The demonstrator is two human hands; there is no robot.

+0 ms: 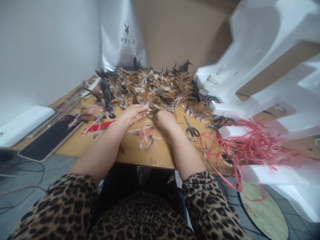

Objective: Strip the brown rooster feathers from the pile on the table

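A big heap of brown, tan and black feathers [155, 88] covers the back of the wooden table [160, 155]. My left hand [135, 113] lies at the heap's near edge, palm turned up, fingers stretched towards the right and touching feathers. My right hand [163, 119] is beside it, curled into a fist with its fingers buried in the feathers; what it grips is hidden. A small bunch of pale and pink feathers [147, 135] lies on the table just below both hands.
Black scissors [191, 128] lie right of my right hand. A tangle of red strings [247, 146] spills over the table's right end. White foam blocks [262, 66] stand at right. A dark phone [51, 136], a red feather [98, 126] and a white bag [123, 36] are at left and behind.
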